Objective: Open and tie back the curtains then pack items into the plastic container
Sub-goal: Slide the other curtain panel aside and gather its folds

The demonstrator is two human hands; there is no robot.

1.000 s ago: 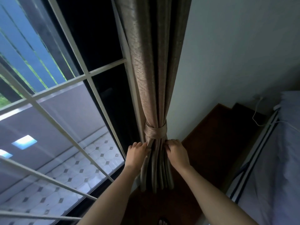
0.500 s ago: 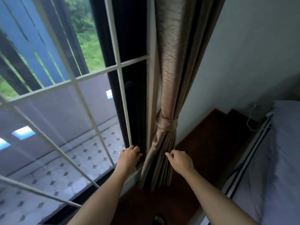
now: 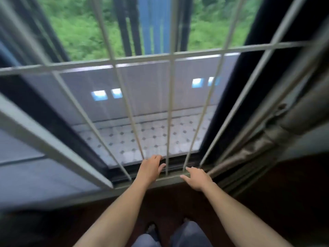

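The taupe, slightly shiny fabric curtain (image 3: 277, 139) is gathered into a narrow bundle of long folds at the right edge of the frame, running diagonally from the upper right down toward the lower middle beside the window frame, its details smeared by motion blur.

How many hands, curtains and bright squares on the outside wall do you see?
Hands: 2, the left hand and the right hand
Curtain: 1
Bright squares: 4
Total: 7
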